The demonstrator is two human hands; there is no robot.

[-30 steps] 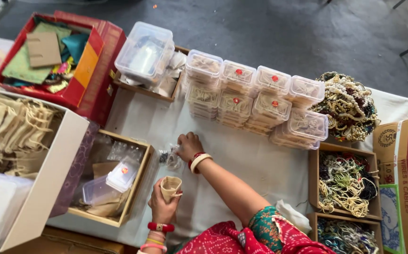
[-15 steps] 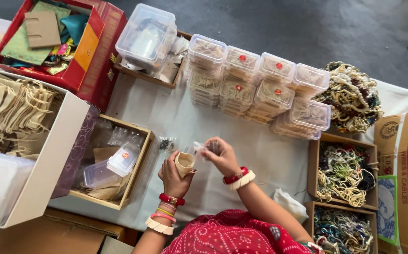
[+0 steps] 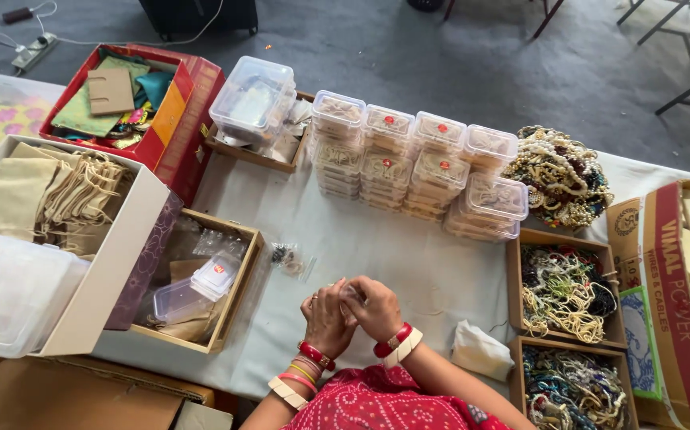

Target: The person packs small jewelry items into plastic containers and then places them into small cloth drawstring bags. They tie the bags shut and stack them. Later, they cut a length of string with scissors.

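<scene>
**Both hands closed together at table's near edge**

Left hand [image 3: 326,316] and right hand [image 3: 377,306] pressed together over the white table cloth [image 3: 408,263], fingers curled round something small; can't tell what. Small clear packet [image 3: 291,259] lies just beyond the hands. Stacked clear lidded boxes [image 3: 416,163] with round red labels sit further beyond. Wooden tray [image 3: 233,306] with a red-labelled clear box lies left of the hands.

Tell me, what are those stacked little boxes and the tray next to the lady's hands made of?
The stacked little boxes look like clear plastic: you can see through their shiny lids and sides. The tray left of the left hand looks like plain pale wood, with thin flat walls and a matte surface, though it could be stiff board.
</scene>
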